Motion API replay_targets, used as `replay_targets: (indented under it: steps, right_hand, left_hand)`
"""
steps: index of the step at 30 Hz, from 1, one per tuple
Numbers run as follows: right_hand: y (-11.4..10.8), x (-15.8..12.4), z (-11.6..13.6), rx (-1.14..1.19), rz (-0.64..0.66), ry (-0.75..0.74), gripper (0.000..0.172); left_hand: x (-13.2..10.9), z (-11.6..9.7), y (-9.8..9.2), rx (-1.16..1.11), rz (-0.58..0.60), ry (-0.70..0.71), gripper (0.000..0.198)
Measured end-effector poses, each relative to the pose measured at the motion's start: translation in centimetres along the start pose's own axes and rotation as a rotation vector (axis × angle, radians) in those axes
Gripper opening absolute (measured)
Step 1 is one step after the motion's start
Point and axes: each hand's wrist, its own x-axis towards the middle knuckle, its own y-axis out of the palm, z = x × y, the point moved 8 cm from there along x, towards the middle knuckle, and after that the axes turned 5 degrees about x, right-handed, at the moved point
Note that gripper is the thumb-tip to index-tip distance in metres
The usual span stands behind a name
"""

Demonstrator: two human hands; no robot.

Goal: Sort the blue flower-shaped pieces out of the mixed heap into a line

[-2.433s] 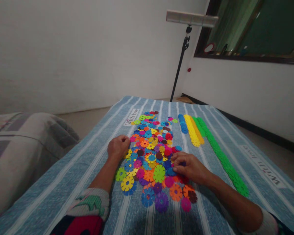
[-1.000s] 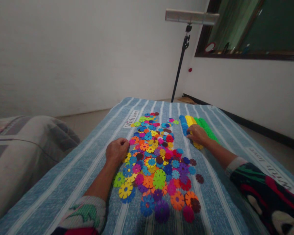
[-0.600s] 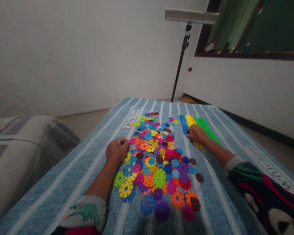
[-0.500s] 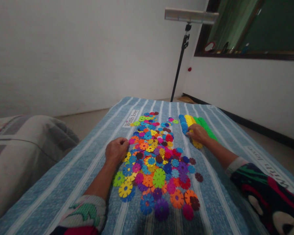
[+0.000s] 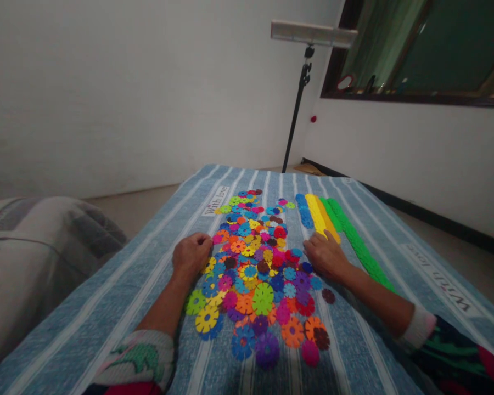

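A loose pile of flower-shaped plastic discs in many colours is spread over the blue striped cloth. My left hand rests at the pile's left edge, fingers curled in and closed; whether anything is between them is hidden. On the right side of the pile is my right hand, its fingers bent and closed, and I cannot make out what they hold. It lies just below the near end of a yellow row of discs. Beside that are a short blue row and a long green row.
The cloth covers the table, with printed lettering on both sides. A grey covered bulky object stands at the left. Behind the table a lamp on a black stand rises before the wall.
My right hand has moved from the yellow row toward me, off the row and closer to the pile. My left hand stays at the pile's edge. The view has shifted slightly.
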Motion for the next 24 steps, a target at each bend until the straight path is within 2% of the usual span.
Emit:
replay_targets:
  steps: [4,15,19,21,24]
  right_hand:
    - [-0.1,-0.1,0.0,-0.018,0.003,0.004,0.028]
    - [-0.8,-0.4,-0.5,-0.078,-0.092,-0.009,0.029]
    - [-1.9,-0.9,-0.6,-0.036,-0.157,-0.035,0.028]
    - [-2.9,-1.5,0.3,0.055,-0.199,-0.084,0.026]
    - [-5.0,-3.1,3.8,0.263,-0.280,-0.266,0.028]
  left_hand:
    - [0.0,0.0,0.0,-0.001,0.004,-0.008,0.033]
    - [-0.3,0.2,0.4,-0.032,0.001,-0.029,0.029]
    - [-0.5,-0.1,0.6,-0.041,-0.021,-0.003,0.029]
    - [-0.4,0.0,0.7,-0.045,-0.026,0.001,0.029]
    - [-0.3,0.1,0.8,-0.035,-0.034,0.002,0.028]
